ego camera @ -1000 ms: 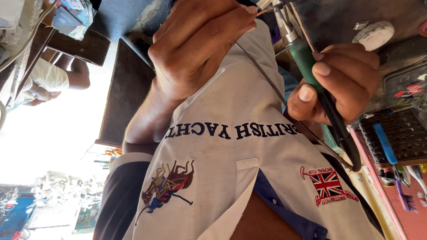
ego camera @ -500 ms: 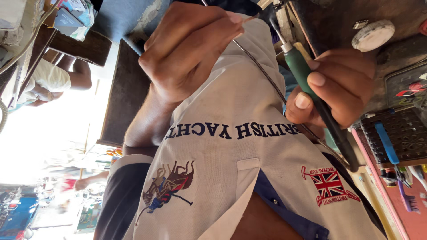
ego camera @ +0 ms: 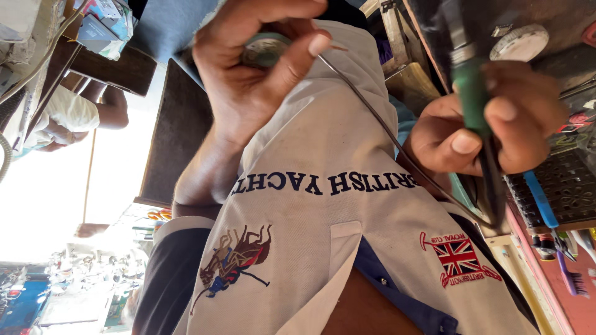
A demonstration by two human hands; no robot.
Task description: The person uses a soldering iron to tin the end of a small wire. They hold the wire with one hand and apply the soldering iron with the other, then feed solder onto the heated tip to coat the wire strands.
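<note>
My left hand (ego camera: 248,87) is raised in front of my chest, its fingers closed around a small round green spool (ego camera: 264,49). A thin dark wire (ego camera: 397,142) runs from that hand down and to the right across my white printed shirt (ego camera: 347,248). My right hand (ego camera: 490,124) grips a green-handled soldering iron (ego camera: 472,93), held roughly upright with its metal end at the top. The iron's black cord (ego camera: 493,192) hangs below the fist and loops toward the thin wire. The two hands are apart, level with each other.
Another person's arm in a white sleeve (ego camera: 74,118) is at the far left. A dark board (ego camera: 174,136) stands behind my left arm. On the right lie a black keypad (ego camera: 565,192), a blue-handled tool (ego camera: 540,201), a small brush (ego camera: 571,279) and a white round object (ego camera: 521,43).
My left hand has turned, and the green spool in its fingers now shows. My right hand with the iron has shifted slightly right and the iron stands more upright.
</note>
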